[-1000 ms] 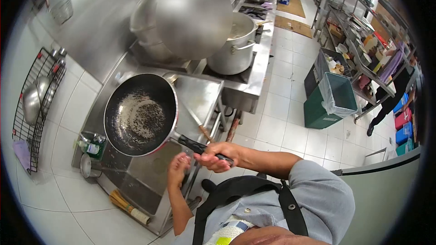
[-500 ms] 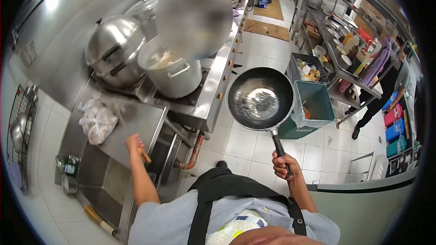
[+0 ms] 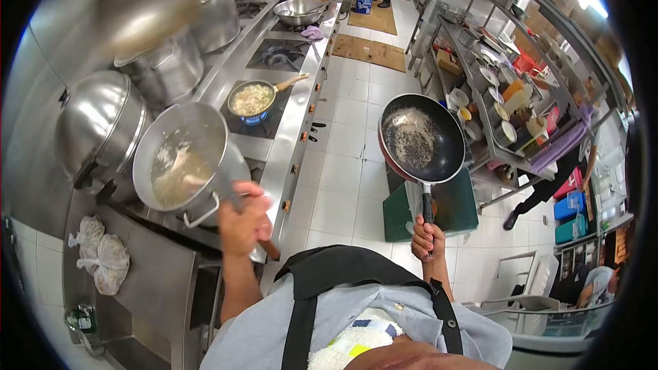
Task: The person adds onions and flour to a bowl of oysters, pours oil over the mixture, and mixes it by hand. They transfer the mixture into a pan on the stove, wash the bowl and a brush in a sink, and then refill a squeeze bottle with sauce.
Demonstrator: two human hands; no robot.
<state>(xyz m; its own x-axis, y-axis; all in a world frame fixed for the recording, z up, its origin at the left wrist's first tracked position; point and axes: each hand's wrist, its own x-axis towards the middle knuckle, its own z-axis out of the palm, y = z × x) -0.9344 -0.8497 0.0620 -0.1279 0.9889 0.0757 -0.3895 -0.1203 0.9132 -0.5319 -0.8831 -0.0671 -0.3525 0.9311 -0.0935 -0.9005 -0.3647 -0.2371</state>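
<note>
Right, right hand [image 3: 428, 238] clamped on the frying pan [image 3: 422, 138] handle, pan up over the aisle, residue inside; left hand [image 3: 243, 223] fisted on a wooden-handled utensil [image 3: 264, 252] by the stockpot [image 3: 184, 164]. Step: carrying dirty pan; next needs a level carry

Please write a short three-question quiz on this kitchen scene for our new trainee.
1. True or false: the right hand holds the black frying pan by its handle.
2. What does the left hand grip: A) a wooden-handled utensil, B) a plate, C) a bottle?
3. What is alight under the small pan of food on the stove?

Key: 1 true; 2 A; 3 a blue gas flame.
</note>
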